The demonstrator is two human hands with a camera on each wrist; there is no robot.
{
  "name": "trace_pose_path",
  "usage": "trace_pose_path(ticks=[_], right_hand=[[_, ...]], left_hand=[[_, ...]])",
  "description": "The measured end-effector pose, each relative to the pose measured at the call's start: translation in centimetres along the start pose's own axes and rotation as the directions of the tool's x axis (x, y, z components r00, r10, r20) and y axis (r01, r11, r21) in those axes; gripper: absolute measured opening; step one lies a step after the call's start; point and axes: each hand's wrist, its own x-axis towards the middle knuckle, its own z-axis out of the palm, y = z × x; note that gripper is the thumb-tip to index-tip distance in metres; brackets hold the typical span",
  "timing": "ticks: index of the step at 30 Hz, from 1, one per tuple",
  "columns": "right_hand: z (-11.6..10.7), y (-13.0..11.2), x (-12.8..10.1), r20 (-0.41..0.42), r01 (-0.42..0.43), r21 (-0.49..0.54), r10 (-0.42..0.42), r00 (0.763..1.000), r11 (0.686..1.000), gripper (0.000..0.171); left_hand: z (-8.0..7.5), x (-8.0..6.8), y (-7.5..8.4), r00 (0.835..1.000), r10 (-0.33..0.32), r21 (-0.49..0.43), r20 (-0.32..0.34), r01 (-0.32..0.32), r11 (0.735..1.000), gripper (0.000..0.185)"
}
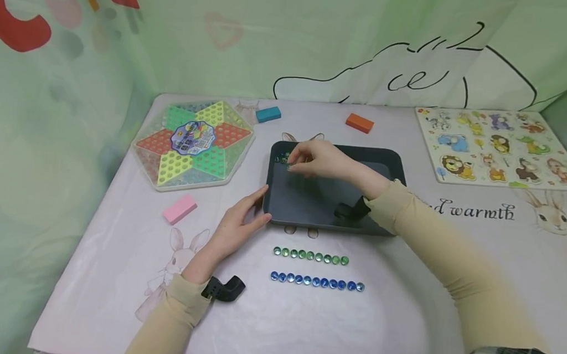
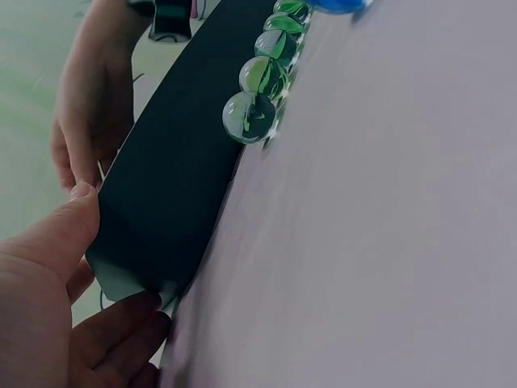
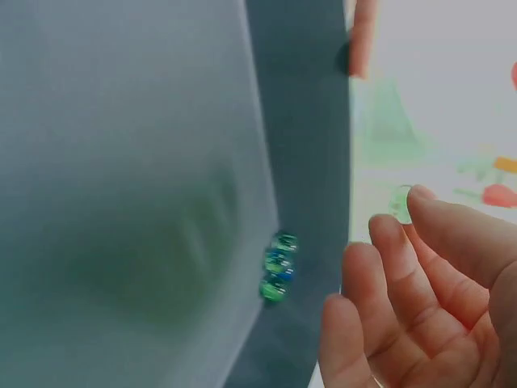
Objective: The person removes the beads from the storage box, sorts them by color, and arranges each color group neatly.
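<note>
Right hand (image 1: 315, 160) is over the far-left corner of the dark tray (image 1: 385, 160), fingers loosely curled, nothing visibly gripped. Wrist view shows the fingers (image 3: 420, 275) bent and apart, holding nothing. A few loose marbles (image 3: 277, 265), green and blue, sit against the tray's wall in that corner, just beside the fingertips; contact can't be confirmed.

Left hand (image 1: 240, 218) holds the tray's near-left corner: thumb (image 2: 69, 226) on the rim, fingers under the edge.

Tray sits mid-table. Between it and the near edge of the table (image 1: 401, 331) are two straight rows: green marble row (image 1: 310, 256) closer to the tray, blue marble row (image 1: 317, 281) just behind it, towards the near edge. Marbles in each row touch or nearly touch.

Other items: chinese checkers board (image 1: 193, 142) left of the tray, pink block (image 1: 179, 209) near it, teal block (image 1: 268, 114) and orange block (image 1: 359, 123) towards the far edge, animal puzzle board (image 1: 501, 147) at the far-right corner.
</note>
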Motion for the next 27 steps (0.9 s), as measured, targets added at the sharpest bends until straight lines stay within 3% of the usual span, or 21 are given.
trace_pose_path(ticks=[11, 27], right_hand=[[-1.0, 0.2, -7.0, 0.096, 0.049, 0.107, -0.06, 0.994, 0.993, 0.016], [1.2, 2.9, -15.4, 0.173, 0.015, 0.204, -0.051, 0.984, 0.979, 0.014]], left_hand=[[0.0, -0.1, 0.0, 1.0, -0.014, -0.01, 0.003, 0.014, 1.0, 0.06], [0.1, -0.1, 0.0, 1.0, 0.002, -0.014, 0.0, -0.002, 1.0, 0.059]])
